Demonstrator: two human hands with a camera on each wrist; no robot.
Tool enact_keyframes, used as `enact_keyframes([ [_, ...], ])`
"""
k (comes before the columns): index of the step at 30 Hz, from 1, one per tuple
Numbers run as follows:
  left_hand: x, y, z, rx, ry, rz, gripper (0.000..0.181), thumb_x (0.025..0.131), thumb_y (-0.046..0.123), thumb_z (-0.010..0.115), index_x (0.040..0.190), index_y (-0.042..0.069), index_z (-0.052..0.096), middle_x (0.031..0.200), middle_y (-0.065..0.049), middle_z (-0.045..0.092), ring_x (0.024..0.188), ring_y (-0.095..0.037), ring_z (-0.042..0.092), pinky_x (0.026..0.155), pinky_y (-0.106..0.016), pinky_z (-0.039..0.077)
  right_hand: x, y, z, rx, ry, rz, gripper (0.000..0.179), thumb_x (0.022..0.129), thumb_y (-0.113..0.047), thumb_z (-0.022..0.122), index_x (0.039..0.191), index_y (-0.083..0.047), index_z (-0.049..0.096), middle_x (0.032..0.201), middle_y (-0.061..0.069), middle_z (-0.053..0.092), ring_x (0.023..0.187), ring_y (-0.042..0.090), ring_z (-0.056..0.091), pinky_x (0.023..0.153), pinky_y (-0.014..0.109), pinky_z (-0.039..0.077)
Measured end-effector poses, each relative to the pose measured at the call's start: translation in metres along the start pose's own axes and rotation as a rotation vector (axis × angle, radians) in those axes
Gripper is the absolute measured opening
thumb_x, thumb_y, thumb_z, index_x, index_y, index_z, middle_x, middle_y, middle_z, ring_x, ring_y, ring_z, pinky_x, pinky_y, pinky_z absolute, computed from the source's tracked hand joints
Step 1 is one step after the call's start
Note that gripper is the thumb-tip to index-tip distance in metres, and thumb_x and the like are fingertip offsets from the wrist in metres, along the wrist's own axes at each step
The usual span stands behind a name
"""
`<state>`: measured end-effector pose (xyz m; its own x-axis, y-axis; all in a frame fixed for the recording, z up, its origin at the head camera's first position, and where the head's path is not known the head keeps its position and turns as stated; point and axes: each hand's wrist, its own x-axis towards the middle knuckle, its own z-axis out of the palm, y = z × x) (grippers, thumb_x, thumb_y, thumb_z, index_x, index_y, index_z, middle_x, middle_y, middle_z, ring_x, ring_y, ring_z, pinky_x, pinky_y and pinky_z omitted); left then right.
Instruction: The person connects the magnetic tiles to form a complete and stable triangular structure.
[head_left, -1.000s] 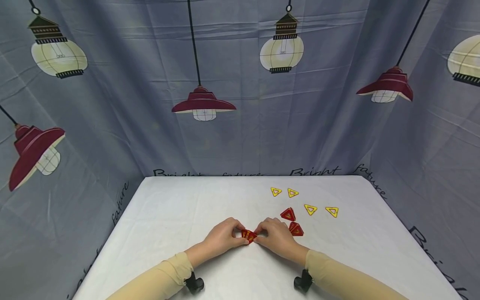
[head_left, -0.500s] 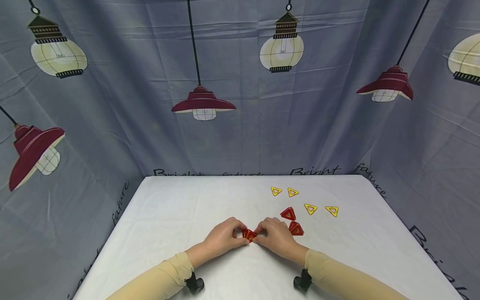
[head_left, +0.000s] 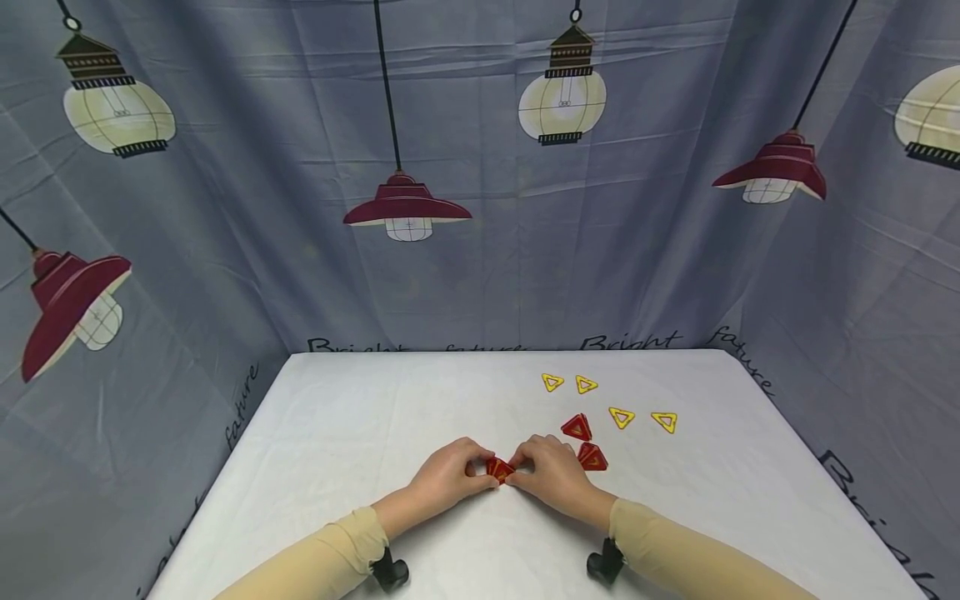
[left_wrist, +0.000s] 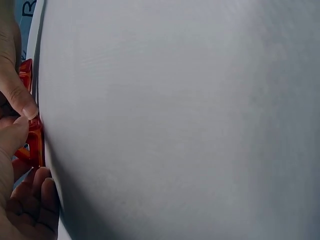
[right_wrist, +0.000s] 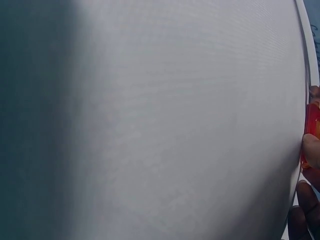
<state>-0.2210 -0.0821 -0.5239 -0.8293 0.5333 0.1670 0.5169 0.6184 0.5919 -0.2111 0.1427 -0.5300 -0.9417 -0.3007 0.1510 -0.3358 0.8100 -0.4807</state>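
Near the front middle of the white table, both hands meet at a red block of triangular faces [head_left: 500,471]. My left hand [head_left: 448,471] pinches its left side between thumb and fingers. From the other side, my right hand [head_left: 553,473] pinches it the same way. Fingertips cover parts of its edges. In the left wrist view, the red block [left_wrist: 36,147] looks glossy and see-through, with an open triangular frame. Only a sliver of the red block [right_wrist: 311,120] shows at the right edge of the right wrist view.
Just beyond the right hand lie two more red triangular blocks, one farther back [head_left: 577,427] and one nearer [head_left: 592,457]. Several yellow triangular frames [head_left: 621,417] lie scattered farther back on the right of the table [head_left: 360,417]. A lamp-patterned curtain [head_left: 480,283] hangs behind.
The left side of the red block has shifted slightly right, and its faces look closer together. Both hands keep their hold almost in place.
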Motion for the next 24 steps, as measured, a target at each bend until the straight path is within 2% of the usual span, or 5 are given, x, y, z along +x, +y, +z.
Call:
enact_keyframes([
  [7, -0.0016, 0.0003, -0.0012, 0.003, -0.036, 0.013, 0.050, 0.089, 0.027, 0.082, 0.132, 0.005, 0.069, 0.107, 0.000, 0.067, 0.079, -0.008, 0.058, 0.066, -0.020, 0.046, 0.0000, -0.0003, 0.0002, -0.005, 0.004, 0.001, 0.019, 0.079, -0.033, 0.089, 0.085, -0.027, 0.073, 0.084, -0.016, 0.059, 0.083, 0.009, 0.051, 0.076, 0.036, 0.040],
  [15, -0.0001, 0.0005, -0.0011, -0.009, -0.042, -0.011, 0.047, 0.089, 0.027, 0.083, 0.129, 0.006, 0.071, 0.104, 0.000, 0.065, 0.078, -0.009, 0.057, 0.065, -0.020, 0.045, 0.0010, 0.0000, -0.0006, -0.002, -0.007, 0.001, 0.017, 0.080, -0.032, 0.089, 0.087, -0.026, 0.075, 0.083, -0.018, 0.060, 0.082, 0.008, 0.051, 0.076, 0.035, 0.041],
  [24, 0.0073, -0.0003, -0.0011, 0.016, -0.021, 0.010, 0.047, 0.092, 0.024, 0.079, 0.131, 0.002, 0.069, 0.105, -0.005, 0.066, 0.079, -0.008, 0.054, 0.067, -0.021, 0.046, 0.0055, -0.0008, -0.0033, -0.028, 0.020, 0.011, 0.012, 0.082, -0.026, 0.087, 0.087, -0.020, 0.077, 0.078, -0.015, 0.060, 0.073, 0.008, 0.050, 0.068, 0.030, 0.044],
])
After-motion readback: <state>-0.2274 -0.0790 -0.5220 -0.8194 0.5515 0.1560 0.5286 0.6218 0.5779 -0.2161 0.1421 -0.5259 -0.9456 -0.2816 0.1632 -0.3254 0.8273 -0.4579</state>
